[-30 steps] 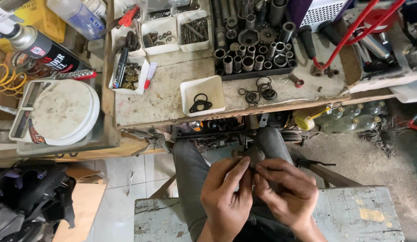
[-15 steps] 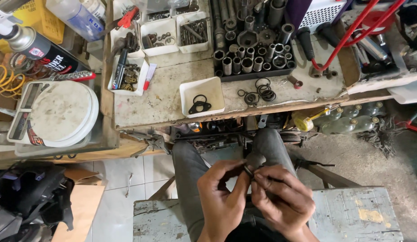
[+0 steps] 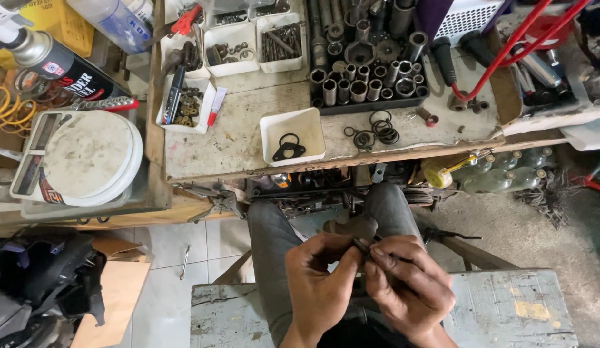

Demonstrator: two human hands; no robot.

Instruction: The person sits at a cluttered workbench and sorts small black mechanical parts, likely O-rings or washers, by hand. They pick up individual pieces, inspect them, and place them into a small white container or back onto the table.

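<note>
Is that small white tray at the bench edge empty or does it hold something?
Not empty: the white tray holds a dark ring and a flat black gasket.

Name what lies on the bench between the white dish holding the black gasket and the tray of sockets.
Only bare, stained bench top separates the white dish from the socket tray; loose black rings lie off to the dish's right. Head view.

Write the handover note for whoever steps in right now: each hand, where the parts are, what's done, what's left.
Left hand and right hand meet over the lap, fingertips pinching a small dark metal part; what it is cannot be told.
White tray on the bench edge holds a black gasket and a ring.
Loose black rings lie beside the socket tray.
Done: part in hand. Left: fingers are at work on it, nothing set down.
</note>
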